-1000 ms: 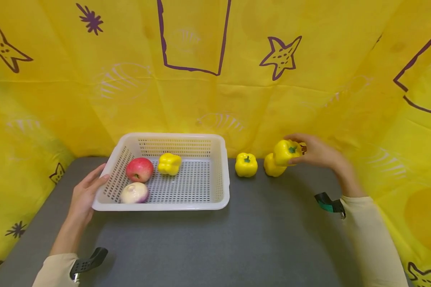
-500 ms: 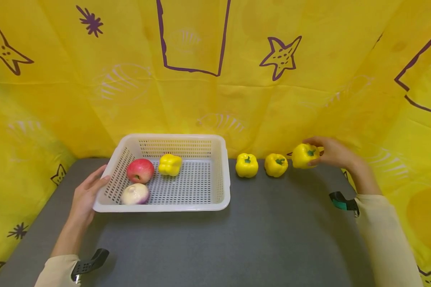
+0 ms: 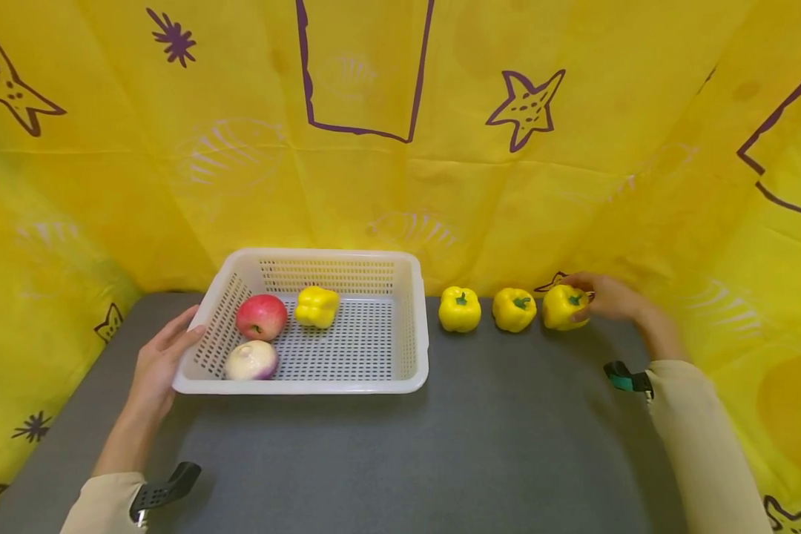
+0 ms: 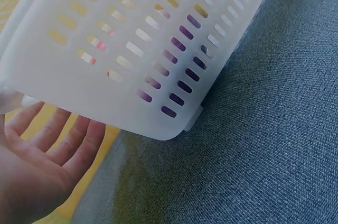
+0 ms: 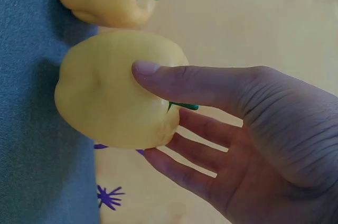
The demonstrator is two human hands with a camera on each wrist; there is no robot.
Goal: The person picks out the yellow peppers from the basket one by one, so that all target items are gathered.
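My right hand (image 3: 612,298) grips a yellow bell pepper (image 3: 561,308) at the right end of a row. In the right wrist view the thumb lies across the pepper (image 5: 105,92) near its green stem, and the fingers curl behind it. Two more yellow bell peppers, one in the middle (image 3: 513,310) and one on the left (image 3: 459,310), stand beside it. My left hand (image 3: 155,365) holds the left end of a white plastic basket (image 3: 300,386), thumb at the rim. Inside the basket lie a red apple (image 3: 261,317), a purple-and-white turnip (image 3: 251,360) and a yellow bell pepper (image 3: 317,306).
A dark grey tabletop (image 3: 374,460) spreads in front of the basket and the row of peppers. Yellow cloth (image 3: 374,185) with sea drawings hangs right behind them and along both sides.
My right hand has carried its bell pepper to the right, past the middle one, and lowered it to the row's end. The left hand and the basket have stayed in place.
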